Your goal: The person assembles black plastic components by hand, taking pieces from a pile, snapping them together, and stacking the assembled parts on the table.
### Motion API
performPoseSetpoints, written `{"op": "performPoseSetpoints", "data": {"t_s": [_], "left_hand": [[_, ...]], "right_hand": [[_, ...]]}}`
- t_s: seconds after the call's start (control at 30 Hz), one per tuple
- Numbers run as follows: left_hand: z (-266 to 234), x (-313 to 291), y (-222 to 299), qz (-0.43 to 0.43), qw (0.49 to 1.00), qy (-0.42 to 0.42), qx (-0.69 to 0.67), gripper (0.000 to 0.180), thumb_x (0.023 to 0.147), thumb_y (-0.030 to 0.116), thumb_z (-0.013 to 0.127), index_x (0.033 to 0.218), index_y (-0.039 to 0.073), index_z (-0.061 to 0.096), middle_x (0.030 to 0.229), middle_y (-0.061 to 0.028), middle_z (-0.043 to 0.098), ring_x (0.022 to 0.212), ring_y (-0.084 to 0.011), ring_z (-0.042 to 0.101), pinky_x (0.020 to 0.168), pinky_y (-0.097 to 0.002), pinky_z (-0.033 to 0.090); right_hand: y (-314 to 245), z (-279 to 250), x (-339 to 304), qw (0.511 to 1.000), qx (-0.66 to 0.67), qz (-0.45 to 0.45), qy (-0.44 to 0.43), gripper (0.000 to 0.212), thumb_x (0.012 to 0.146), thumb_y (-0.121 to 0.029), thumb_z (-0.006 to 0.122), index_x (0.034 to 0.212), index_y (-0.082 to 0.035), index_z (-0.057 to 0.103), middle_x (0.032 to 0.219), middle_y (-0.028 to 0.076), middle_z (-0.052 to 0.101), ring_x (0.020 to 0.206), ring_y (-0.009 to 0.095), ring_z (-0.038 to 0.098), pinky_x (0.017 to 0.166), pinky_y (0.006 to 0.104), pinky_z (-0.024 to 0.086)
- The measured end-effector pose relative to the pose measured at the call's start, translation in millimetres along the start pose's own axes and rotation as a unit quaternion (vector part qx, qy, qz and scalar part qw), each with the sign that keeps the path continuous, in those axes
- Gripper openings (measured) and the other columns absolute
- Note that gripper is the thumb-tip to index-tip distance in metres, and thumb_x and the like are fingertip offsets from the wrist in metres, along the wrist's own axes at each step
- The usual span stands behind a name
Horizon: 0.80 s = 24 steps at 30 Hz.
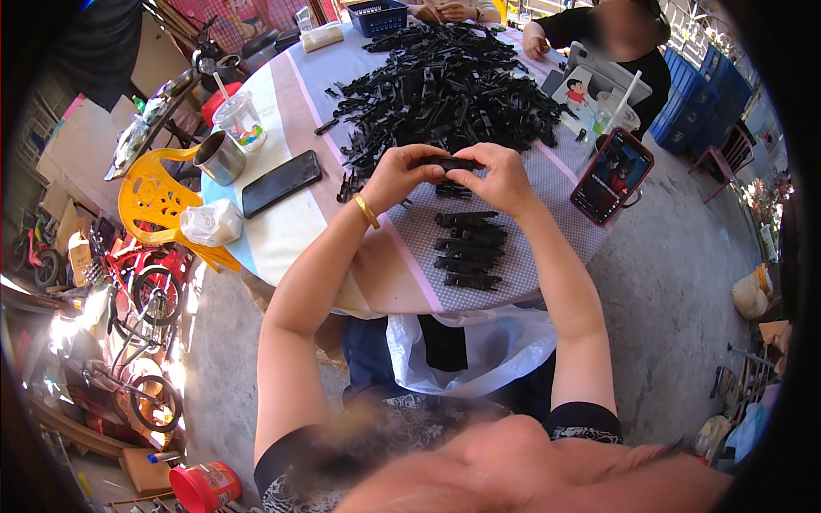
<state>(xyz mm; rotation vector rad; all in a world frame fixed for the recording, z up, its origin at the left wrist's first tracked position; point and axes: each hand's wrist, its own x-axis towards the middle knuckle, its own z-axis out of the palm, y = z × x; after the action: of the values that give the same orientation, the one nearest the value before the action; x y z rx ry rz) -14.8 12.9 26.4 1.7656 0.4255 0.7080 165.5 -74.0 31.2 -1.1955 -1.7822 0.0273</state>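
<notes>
Between both hands, over the table, is a slim black plastic piece (450, 162), too small to tell its exact kind. My left hand (400, 177), a gold bangle on its wrist, pinches one end. Thumb and fingers of my right hand (503, 178) grip the other end. Just beyond them spreads a large heap of similar black pieces (445, 90). On the near side, a short column of black pieces (469, 248) lies crosswise in a row, between my forearms. An open white plastic bag (505, 346) hangs over my lap below the table edge.
On the round cloth-covered table (342, 282), a dark phone (282, 183), metal cup (220, 159) and plastic cup (239, 120) stand left. A propped phone (612, 177) is right. Another person's hand (536, 43) rests at the far right; a blue basket (377, 17) sits at the back.
</notes>
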Motion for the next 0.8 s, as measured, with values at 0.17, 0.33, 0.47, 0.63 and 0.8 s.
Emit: {"op": "performPoseSetpoints", "data": {"t_s": [0.17, 0.33, 0.47, 0.63, 0.8], "left_hand": [[-1, 0, 2, -0.011, 1.000, -0.021, -0.016, 0.029, 0.083, 0.003, 0.060, 0.111, -0.004, 0.055, 0.092, -0.0077, 0.063, 0.081, -0.0116, 0.061, 0.076, -0.0240, 0.050], [-5, -3, 14, -0.006, 0.987, -0.136, 0.091, 0.026, 0.081, 0.007, 0.064, 0.105, -0.002, 0.060, 0.095, -0.0063, 0.064, 0.083, -0.0117, 0.061, 0.078, -0.0252, 0.050], [-6, -9, 9, 0.029, 0.952, -0.252, 0.172, 0.025, 0.085, 0.022, 0.061, 0.098, 0.001, 0.064, 0.089, -0.0063, 0.065, 0.079, -0.0122, 0.060, 0.069, -0.0253, 0.048], [-1, 2, 0, 0.112, 0.946, 0.022, 0.303, 0.016, 0.080, 0.011, 0.061, 0.094, 0.003, 0.065, 0.094, -0.0080, 0.064, 0.087, -0.0191, 0.058, 0.075, -0.0309, 0.046], [-2, 11, -26, 0.218, 0.859, 0.021, 0.464, 0.023, 0.069, 0.003, 0.064, 0.092, 0.005, 0.065, 0.097, -0.0081, 0.063, 0.093, -0.0263, 0.053, 0.081, -0.0325, 0.045]], "right_hand": [[-3, -2, 0, 0.996, 0.069, 0.048, -0.014, 0.024, 0.072, -0.020, 0.071, 0.086, -0.001, 0.066, 0.078, 0.009, 0.065, 0.064, 0.016, 0.060, 0.056, 0.0262, 0.047], [3, -4, 3, 0.907, 0.362, 0.213, 0.020, 0.021, 0.078, -0.021, 0.067, 0.084, -0.001, 0.067, 0.072, 0.005, 0.064, 0.061, 0.008, 0.056, 0.055, 0.0239, 0.046], [12, 4, -1, 0.991, 0.039, 0.126, -0.027, 0.019, 0.074, -0.022, 0.069, 0.084, -0.006, 0.068, 0.074, 0.010, 0.065, 0.061, 0.018, 0.061, 0.060, 0.0272, 0.048], [-2, 1, -2, 0.963, -0.073, 0.156, -0.207, 0.022, 0.068, -0.023, 0.071, 0.082, -0.007, 0.068, 0.081, 0.011, 0.065, 0.077, 0.026, 0.062, 0.069, 0.0345, 0.049], [4, 2, -4, 0.958, -0.123, 0.099, -0.239, 0.022, 0.070, -0.024, 0.069, 0.084, -0.007, 0.067, 0.088, 0.012, 0.064, 0.083, 0.026, 0.061, 0.073, 0.0354, 0.048]]}}
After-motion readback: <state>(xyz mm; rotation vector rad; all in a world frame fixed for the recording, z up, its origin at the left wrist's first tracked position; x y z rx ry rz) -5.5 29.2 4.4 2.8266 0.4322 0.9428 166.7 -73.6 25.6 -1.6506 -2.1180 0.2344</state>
